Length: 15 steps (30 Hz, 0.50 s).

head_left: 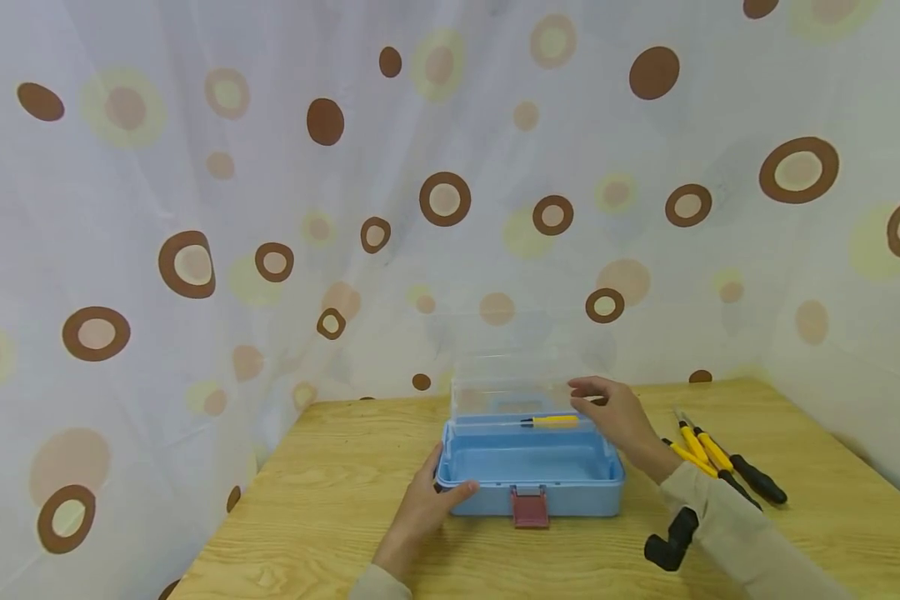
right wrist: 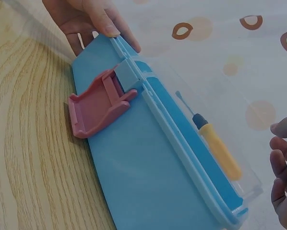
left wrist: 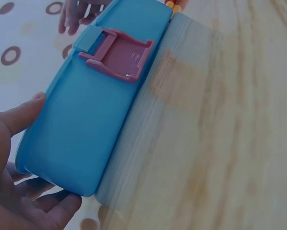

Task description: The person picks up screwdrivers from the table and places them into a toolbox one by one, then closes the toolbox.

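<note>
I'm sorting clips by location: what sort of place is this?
Perhaps a makeshift tabletop workspace: a wood-grained table, a spotted sheet-like backdrop, and a blue box with yellow-and-black tools beside it.

Free way down into the blue box (head_left: 577, 498), clear lid (head_left: 495, 393) across its rear

Toolbox (head_left: 487, 501) on table (head_left: 307, 492), latch (head_left: 530, 509) at front. Screwdriver (head_left: 557, 422) at toolbox rear. Tools (head_left: 715, 451) right of toolbox. Curtain (head_left: 390, 317) behind table.
</note>
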Tool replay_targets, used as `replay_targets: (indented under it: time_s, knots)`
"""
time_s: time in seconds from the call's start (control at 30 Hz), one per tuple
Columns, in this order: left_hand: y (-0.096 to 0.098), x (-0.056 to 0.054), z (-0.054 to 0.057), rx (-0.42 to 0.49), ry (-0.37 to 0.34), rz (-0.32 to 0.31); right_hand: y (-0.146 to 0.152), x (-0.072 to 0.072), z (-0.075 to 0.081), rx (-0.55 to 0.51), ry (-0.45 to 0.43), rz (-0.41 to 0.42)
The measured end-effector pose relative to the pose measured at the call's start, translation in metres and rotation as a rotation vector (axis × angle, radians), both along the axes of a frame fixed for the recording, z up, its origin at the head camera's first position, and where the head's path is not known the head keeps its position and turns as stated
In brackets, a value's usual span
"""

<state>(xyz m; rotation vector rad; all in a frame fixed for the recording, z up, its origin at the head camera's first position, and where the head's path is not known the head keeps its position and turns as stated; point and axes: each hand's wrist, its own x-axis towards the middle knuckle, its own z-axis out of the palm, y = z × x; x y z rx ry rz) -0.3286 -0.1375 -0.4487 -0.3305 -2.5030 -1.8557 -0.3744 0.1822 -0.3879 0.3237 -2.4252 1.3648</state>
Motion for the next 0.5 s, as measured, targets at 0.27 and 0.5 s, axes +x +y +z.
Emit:
replay_targets:
  time_s: [0.27,0.5]
  knots:
    - [-0.001,0.000,-0.002,0.010,0.008,-0.009,0.016,0.009,-0.003,0.027,0.013,0.023]
    - [0.001,-0.001,0.000,-0.001,0.011,-0.011,0.037,0.018,-0.001,0.063,0.000,0.011]
